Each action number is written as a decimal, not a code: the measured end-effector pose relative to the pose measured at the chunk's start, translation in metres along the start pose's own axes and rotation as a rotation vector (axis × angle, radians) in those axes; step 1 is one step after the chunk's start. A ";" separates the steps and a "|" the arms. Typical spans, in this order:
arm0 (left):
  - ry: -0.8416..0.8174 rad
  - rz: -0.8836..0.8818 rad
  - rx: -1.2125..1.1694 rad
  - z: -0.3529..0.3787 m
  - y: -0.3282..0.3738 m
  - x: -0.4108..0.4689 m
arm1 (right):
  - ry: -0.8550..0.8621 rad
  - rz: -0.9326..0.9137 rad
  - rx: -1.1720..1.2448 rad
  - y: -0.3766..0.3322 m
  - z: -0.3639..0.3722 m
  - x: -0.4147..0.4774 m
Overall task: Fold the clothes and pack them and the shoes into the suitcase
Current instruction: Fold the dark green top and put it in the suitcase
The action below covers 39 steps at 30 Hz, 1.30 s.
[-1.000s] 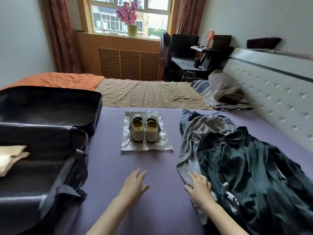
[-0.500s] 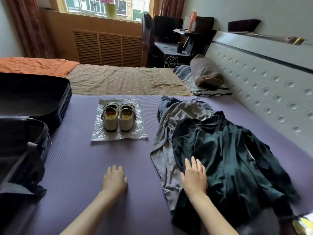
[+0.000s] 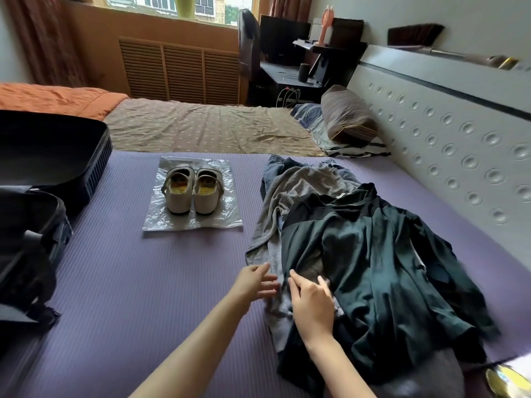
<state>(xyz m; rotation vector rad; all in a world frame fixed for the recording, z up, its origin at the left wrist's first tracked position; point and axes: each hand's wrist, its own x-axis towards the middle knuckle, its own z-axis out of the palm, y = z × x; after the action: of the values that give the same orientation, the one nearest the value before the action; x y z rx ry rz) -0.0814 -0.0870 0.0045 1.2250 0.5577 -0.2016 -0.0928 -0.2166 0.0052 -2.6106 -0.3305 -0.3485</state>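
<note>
While the left hand (image 3: 255,282) and right hand (image 3: 311,301) rest straight-fingered on rumpled grey-and-dark-green clothes (image 3: 373,254), cream strapped shoes (image 3: 191,193) on a clear plastic sheet (image 3: 224,218) lie between these and the open black fabric suitcase (image 3: 43,156).

The purple mat (image 3: 129,282) is matt and finely ribbed; the shoes (image 3: 191,192) look like smooth pale leather on a glossy, crinkled clear plastic bag (image 3: 227,214); the dark green garment (image 3: 382,254) is soft cloth with a slight sheen
</note>
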 end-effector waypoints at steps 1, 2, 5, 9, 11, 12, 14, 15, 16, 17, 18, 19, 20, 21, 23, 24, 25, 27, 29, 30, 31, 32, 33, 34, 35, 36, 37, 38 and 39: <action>-0.032 -0.037 0.002 0.008 0.000 0.004 | -0.037 0.027 0.030 0.002 0.000 -0.002; -0.050 -0.057 0.013 0.015 -0.002 0.008 | -0.040 0.020 0.051 0.003 0.001 -0.003; -0.007 -0.042 0.034 0.031 -0.005 0.022 | 0.092 -0.076 0.034 0.006 -0.001 -0.005; 0.073 0.007 0.034 0.036 -0.005 0.032 | 0.275 -0.061 0.037 0.032 -0.010 0.009; 0.106 0.023 0.022 0.036 -0.004 0.033 | 0.234 0.016 -0.008 0.053 -0.012 0.020; 0.115 0.028 0.003 0.037 -0.004 0.031 | 0.170 0.076 -0.046 0.063 -0.013 0.025; 0.120 0.025 -0.049 0.037 -0.006 0.031 | -0.006 0.180 -0.073 0.078 -0.015 0.032; 0.122 0.028 -0.055 0.038 -0.008 0.032 | -0.056 0.209 -0.079 0.083 -0.016 0.034; 0.124 0.033 -0.032 0.039 -0.009 0.033 | -0.080 0.230 -0.090 0.088 -0.017 0.034; 0.125 0.037 0.005 0.041 -0.010 0.033 | -0.082 0.240 -0.113 0.091 -0.018 0.034; 0.123 0.043 0.038 0.042 -0.011 0.034 | -0.085 0.248 -0.143 0.093 -0.017 0.034; 0.120 0.049 0.062 0.043 -0.012 0.035 | -0.082 0.251 -0.172 0.095 -0.016 0.033; 0.119 0.057 0.089 0.044 -0.013 0.035 | -0.069 0.251 -0.189 0.097 -0.014 0.033; 0.129 0.069 0.119 0.044 -0.014 0.036 | -0.051 0.246 -0.195 0.100 -0.011 0.034; 0.161 0.079 0.172 0.046 -0.013 0.035 | -0.015 0.246 -0.177 0.104 -0.008 0.035; 0.171 0.080 0.181 0.046 -0.013 0.036 | 0.012 0.246 -0.159 0.105 -0.007 0.035; 0.172 0.084 0.178 0.045 -0.012 0.037 | 0.043 0.239 -0.144 0.104 -0.008 0.035; 0.152 0.105 0.141 0.046 -0.008 0.035 | 0.096 0.218 -0.112 0.103 -0.009 0.034; 0.153 0.157 0.131 0.045 -0.006 0.034 | 0.144 0.191 -0.076 0.102 -0.011 0.032; 0.156 0.184 0.112 0.044 -0.004 0.032 | 0.153 0.183 -0.068 0.102 -0.011 0.031; 0.156 0.203 0.074 0.042 -0.002 0.030 | 0.143 0.183 -0.067 0.102 -0.011 0.031; 0.154 0.204 0.024 0.039 -0.001 0.028 | 0.118 0.192 -0.074 0.101 -0.010 0.030; 0.161 0.202 -0.025 0.036 0.001 0.027 | 0.091 0.199 -0.090 0.102 -0.009 0.030; 0.175 0.201 -0.069 0.031 0.003 0.026 | 0.067 0.202 -0.112 0.103 -0.008 0.030; 0.188 0.206 -0.091 0.025 0.006 0.025 | 0.041 0.203 -0.137 0.103 -0.007 0.030; 0.200 0.218 -0.092 0.018 0.008 0.024 | 0.019 0.205 -0.153 0.102 -0.007 0.030; 0.219 0.237 -0.079 0.011 0.010 0.023 | 0.016 0.205 -0.152 0.101 -0.007 0.029; 0.243 0.258 -0.066 0.003 0.012 0.023 | 0.030 0.208 -0.130 0.100 -0.008 0.029; 0.268 0.279 -0.054 -0.005 0.014 0.022 | 0.053 0.216 -0.083 0.096 -0.010 0.029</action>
<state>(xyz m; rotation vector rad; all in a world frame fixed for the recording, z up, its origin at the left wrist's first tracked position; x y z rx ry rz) -0.0582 -0.0742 0.0039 1.2709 0.6115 0.2150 -0.0391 -0.2987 -0.0190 -2.6801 -0.0153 -0.3625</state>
